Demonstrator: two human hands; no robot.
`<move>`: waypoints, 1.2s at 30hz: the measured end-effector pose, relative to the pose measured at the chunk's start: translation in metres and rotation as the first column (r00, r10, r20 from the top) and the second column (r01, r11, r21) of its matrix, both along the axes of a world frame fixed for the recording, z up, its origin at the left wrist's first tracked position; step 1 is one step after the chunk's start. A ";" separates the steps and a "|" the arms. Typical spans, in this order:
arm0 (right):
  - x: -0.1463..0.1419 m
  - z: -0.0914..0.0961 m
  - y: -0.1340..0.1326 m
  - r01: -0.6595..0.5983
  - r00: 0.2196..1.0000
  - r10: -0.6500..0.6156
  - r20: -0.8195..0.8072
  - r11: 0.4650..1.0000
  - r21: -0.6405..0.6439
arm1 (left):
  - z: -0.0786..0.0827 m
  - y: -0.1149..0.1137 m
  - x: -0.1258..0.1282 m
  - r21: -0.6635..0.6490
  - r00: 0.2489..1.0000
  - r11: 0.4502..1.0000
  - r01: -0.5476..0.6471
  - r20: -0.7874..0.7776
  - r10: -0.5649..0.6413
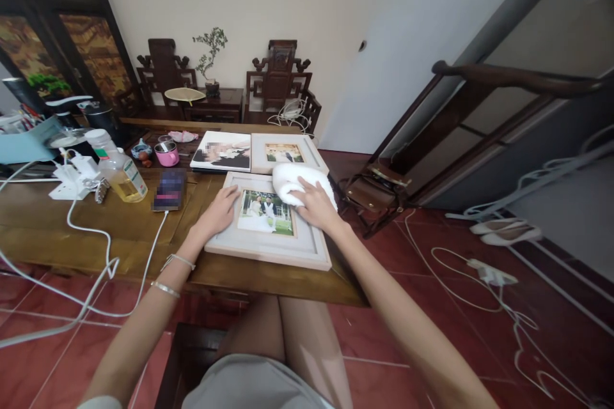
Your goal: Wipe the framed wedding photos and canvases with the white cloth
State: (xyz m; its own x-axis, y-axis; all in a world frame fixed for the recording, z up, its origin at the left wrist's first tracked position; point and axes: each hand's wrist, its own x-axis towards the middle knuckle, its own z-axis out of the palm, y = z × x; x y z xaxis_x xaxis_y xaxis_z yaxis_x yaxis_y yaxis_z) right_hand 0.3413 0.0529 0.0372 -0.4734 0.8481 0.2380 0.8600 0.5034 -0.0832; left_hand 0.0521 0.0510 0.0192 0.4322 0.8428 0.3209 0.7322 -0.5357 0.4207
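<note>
A framed photo (266,247) with a pale mat lies flat near the table's front edge, a picture of two people in its middle. My left hand (219,209) rests on the frame's left side, fingers laid out and holding nothing. In my right hand (314,201) is a folded white cloth (300,177), pressed down at the frame's upper right corner. Behind it lies a second framed photo (283,152), its lower right part covered by the cloth. Left of that one is a photo album (221,150), its cover picture partly blurred.
A phone (169,190) on a charging cable, a bottle of yellow liquid (118,169), a pink cup (166,154) and a white power strip (74,177) stand on the table's left. On the right, a wooden chair (407,134) holds a brown bag (369,192). Cables trail over the floor.
</note>
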 end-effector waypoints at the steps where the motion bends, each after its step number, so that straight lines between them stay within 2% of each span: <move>1: -0.001 0.000 0.001 0.001 1.000 -0.001 0.001 1.000 0.007 | -0.002 0.002 -0.001 0.001 1.000 1.000 0.002 -0.006 -0.002; 4: -0.006 0.002 0.002 0.027 1.000 -0.027 -0.001 0.999 0.021 | -0.011 0.003 -0.003 0.017 1.000 1.000 -0.009 0.006 0.009; 7: -0.007 0.005 -0.012 0.020 0.999 -0.021 0.034 1.000 0.013 | -0.017 0.004 -0.006 0.045 0.999 0.999 -0.018 0.039 0.017; 10: -0.007 0.009 -0.048 -0.052 0.995 0.053 0.079 0.999 -0.010 | -0.018 0.005 -0.007 0.059 0.999 0.998 0.008 0.031 -0.010; 15: -0.008 0.017 -0.130 -0.135 0.990 0.136 0.042 0.990 -0.027 | -0.015 0.002 -0.003 0.046 1.000 0.999 0.005 -0.013 -0.005; 17: -0.012 0.017 -0.145 -0.131 0.991 0.131 0.034 0.991 -0.023 | -0.013 0.000 -0.001 0.041 0.999 0.999 -0.003 -0.040 0.004; 18: -0.013 0.016 -0.144 -0.114 0.993 0.114 0.034 0.993 -0.024 | -0.011 -0.001 0.000 0.040 0.999 0.999 -0.006 -0.053 0.008; 20: -0.017 0.013 -0.127 -0.057 0.998 0.058 0.037 0.998 -0.021 | -0.008 -0.003 0.001 0.033 0.998 0.999 -0.003 -0.070 0.005; 25: -0.023 0.015 -0.033 0.136 0.991 -0.137 0.007 0.989 0.056 | -0.002 -0.008 0.003 0.019 0.998 1.000 -0.001 -0.060 0.003; 28: -0.028 0.017 -0.001 0.142 0.987 -0.145 0.069 0.989 0.052 | -0.001 -0.011 0.004 0.028 0.998 0.999 -0.018 -0.062 0.020; 31: -0.031 0.016 -0.013 0.072 0.984 -0.076 0.159 0.997 0.026 | -0.001 -0.011 0.005 0.035 0.998 0.999 -0.030 -0.047 0.031; 33: -0.030 0.019 -0.043 0.007 0.982 -0.004 0.191 1.000 -0.016 | -0.003 -0.010 0.005 0.038 0.999 0.999 -0.034 -0.038 0.035; 36: -0.022 0.031 -0.096 -0.080 0.978 0.107 0.179 0.986 -0.148 | -0.007 -0.008 0.005 0.049 0.999 0.998 -0.031 -0.032 0.032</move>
State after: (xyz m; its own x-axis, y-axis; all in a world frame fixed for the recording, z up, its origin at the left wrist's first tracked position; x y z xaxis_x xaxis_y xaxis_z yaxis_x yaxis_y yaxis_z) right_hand 0.3192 -0.0433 0.0681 -0.5768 0.8166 0.0211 0.8167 0.5770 -0.0019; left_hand 0.0574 0.0428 0.0124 0.4163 0.8400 0.3480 0.7619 -0.5311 0.3706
